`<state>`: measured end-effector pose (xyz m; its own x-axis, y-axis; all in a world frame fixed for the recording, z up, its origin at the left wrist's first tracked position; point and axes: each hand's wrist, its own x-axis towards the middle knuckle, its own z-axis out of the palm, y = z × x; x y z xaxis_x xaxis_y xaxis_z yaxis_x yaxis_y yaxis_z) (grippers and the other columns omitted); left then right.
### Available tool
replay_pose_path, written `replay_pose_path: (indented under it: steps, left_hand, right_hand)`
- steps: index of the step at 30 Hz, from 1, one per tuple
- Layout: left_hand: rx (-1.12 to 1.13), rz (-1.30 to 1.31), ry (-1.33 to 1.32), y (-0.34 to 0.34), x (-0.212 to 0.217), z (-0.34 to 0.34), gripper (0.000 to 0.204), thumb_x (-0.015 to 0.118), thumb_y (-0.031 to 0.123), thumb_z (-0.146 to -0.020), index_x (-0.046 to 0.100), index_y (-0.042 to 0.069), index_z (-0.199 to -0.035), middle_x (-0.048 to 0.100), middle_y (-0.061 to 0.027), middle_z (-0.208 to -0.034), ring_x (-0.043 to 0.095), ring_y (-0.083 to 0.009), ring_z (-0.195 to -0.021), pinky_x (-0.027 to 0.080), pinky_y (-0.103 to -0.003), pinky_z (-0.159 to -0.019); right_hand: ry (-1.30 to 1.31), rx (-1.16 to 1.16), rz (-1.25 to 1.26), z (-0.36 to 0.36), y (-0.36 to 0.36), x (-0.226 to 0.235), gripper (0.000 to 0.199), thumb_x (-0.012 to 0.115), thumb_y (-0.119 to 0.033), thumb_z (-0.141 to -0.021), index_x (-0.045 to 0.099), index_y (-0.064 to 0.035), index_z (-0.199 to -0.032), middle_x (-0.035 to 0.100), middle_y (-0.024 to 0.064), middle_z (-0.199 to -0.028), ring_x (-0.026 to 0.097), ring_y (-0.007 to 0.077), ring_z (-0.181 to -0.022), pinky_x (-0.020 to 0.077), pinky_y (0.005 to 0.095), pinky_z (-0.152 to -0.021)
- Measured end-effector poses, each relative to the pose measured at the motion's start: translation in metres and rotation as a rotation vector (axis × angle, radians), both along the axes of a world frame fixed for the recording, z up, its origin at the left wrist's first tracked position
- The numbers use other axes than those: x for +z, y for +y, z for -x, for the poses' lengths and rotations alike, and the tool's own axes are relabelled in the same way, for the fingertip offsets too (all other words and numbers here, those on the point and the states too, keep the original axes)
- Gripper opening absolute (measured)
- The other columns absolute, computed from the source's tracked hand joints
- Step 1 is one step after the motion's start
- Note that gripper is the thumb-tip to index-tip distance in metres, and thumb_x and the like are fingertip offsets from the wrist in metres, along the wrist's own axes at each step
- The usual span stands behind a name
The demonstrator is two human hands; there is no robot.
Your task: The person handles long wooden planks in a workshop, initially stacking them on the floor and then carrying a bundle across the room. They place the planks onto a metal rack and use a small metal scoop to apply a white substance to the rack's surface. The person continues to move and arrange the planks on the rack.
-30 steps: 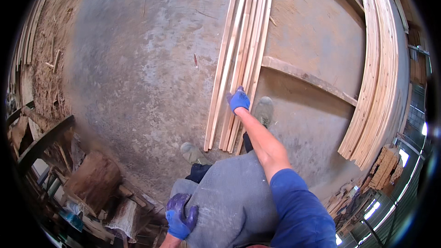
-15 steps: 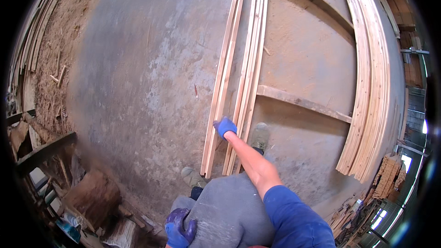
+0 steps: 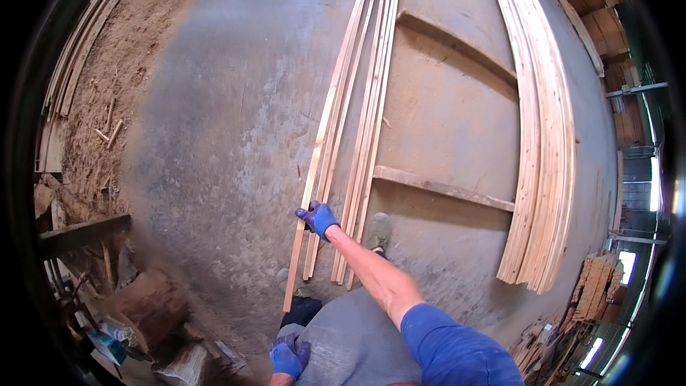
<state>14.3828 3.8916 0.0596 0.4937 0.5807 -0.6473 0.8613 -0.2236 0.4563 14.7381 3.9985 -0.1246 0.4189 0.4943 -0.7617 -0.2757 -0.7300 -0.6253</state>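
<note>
My right hand (image 3: 318, 219), in a blue and purple glove, grips a long, thin wooden strip (image 3: 296, 264) near its near end. That end is raised, pulled to the left of the other strips and reaching close to my leg. Just beneath and to the right lie more wooden strips (image 3: 329, 182) of the same bundle. A second bundle of strips (image 3: 366, 164) runs alongside, farther right. My left hand (image 3: 289, 357), gloved alike, rests on my grey-clad leg with its fingers apart and nothing in it.
Two wooden bearers (image 3: 443, 189) lie crosswise on the concrete floor, leading to a large stack of boards (image 3: 539, 150) at the right. Sawdust and loose strips lie along the left side. At lower left are a dark beam (image 3: 86, 234) and log pieces (image 3: 146, 307).
My right hand has taken hold of one strip and raised its near end, drawing it left and toward me. My left hand stays on my leg, its fingers now more spread.
</note>
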Motion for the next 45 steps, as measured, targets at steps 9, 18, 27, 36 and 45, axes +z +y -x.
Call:
replay_pose_path:
  steps: [9,18,27,36,45]
  left_hand:
    - [-0.13,0.039,0.105,-0.046,0.026,-0.004,0.05,0.061,0.047,-0.081,0.07,0.005,-0.106,0.068,-0.0216,-0.102,0.062,-0.0406,-0.1,0.045,-0.049,-0.094]
    - [-0.011,0.413,-0.158,-0.021,0.14,-0.042,0.042,0.065,0.034,-0.085,0.067,0.004,-0.113,0.068,-0.0223,-0.104,0.066,-0.0369,-0.095,0.051,-0.045,-0.084]
    - [0.097,-0.367,-0.543,0.139,0.254,-0.201,0.043,0.066,0.034,-0.091,0.062,0.0,-0.117,0.072,-0.0168,-0.093,0.07,-0.0285,-0.073,0.054,-0.037,-0.065]
    - [0.342,0.628,-0.321,0.102,0.367,-0.264,0.039,0.049,0.037,-0.102,0.068,0.003,-0.105,0.061,-0.0031,-0.064,0.057,-0.0119,-0.054,0.048,-0.027,-0.051]
    - [0.499,0.687,-0.136,0.081,0.384,-0.145,0.033,0.058,0.034,-0.097,0.065,0.004,-0.086,0.065,-0.0048,-0.072,0.061,-0.0156,-0.062,0.049,-0.031,-0.056]
  right_hand:
    - [0.134,0.007,-0.056,-0.004,0.006,0.117,0.036,0.07,-0.033,-0.089,0.062,0.0009,-0.098,0.067,0.0092,-0.078,0.066,0.0168,-0.063,0.0525,0.0299,-0.054]
    - [0.252,0.042,-0.081,0.018,-0.014,0.23,0.04,0.068,-0.036,-0.091,0.061,0.0015,-0.104,0.068,0.0097,-0.082,0.068,0.0169,-0.068,0.0529,0.0303,-0.055]
    - [0.698,0.298,-0.317,0.113,-0.117,0.41,0.027,0.07,-0.031,-0.088,0.068,-0.0045,-0.094,0.066,0.0053,-0.071,0.064,0.0139,-0.06,0.0484,0.0269,-0.051]
    - [0.504,0.763,-0.47,-0.013,-0.152,0.356,0.027,0.068,-0.031,-0.086,0.071,-0.006,-0.096,0.072,0.0049,-0.089,0.064,0.0115,-0.073,0.0525,0.0313,-0.065]
    - [0.662,-0.217,-0.322,-0.15,-0.028,0.386,0.053,0.057,-0.055,-0.093,0.057,-0.01,-0.12,0.067,0.0106,-0.108,0.068,0.021,-0.083,0.0562,0.0341,-0.067]
